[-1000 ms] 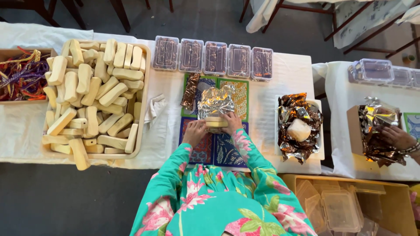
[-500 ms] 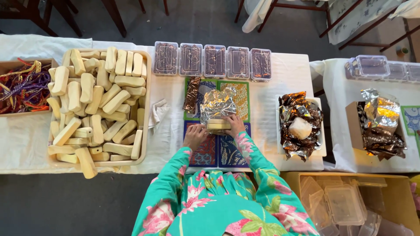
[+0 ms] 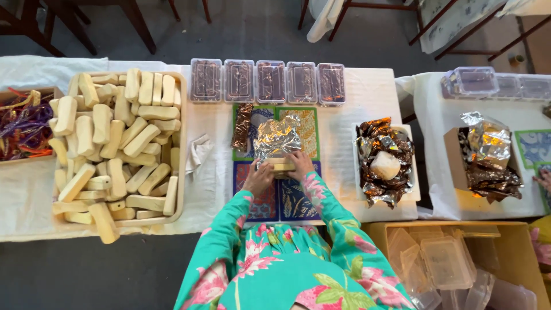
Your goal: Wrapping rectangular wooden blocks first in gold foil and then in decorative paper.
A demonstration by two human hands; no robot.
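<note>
From the head camera, the left hand (image 3: 259, 177) and the right hand (image 3: 299, 163) are pressing on either side of a pale block (image 3: 280, 166), fingers curled against it, as it is sitting on a sheet of foil (image 3: 278, 136) over patterned mats (image 3: 295, 198) at the middle of the white table (image 3: 367, 95). A tray (image 3: 182, 143) heaped with pale bars (image 3: 115, 149) is lying to the left, a crumpled cloth (image 3: 198, 154) between. Five lidded boxes (image 3: 270, 80) are lining the far edge. A dish of foil wrappers (image 3: 383, 166) is sitting to the right. Nothing is lying between the hands and the block.
</note>
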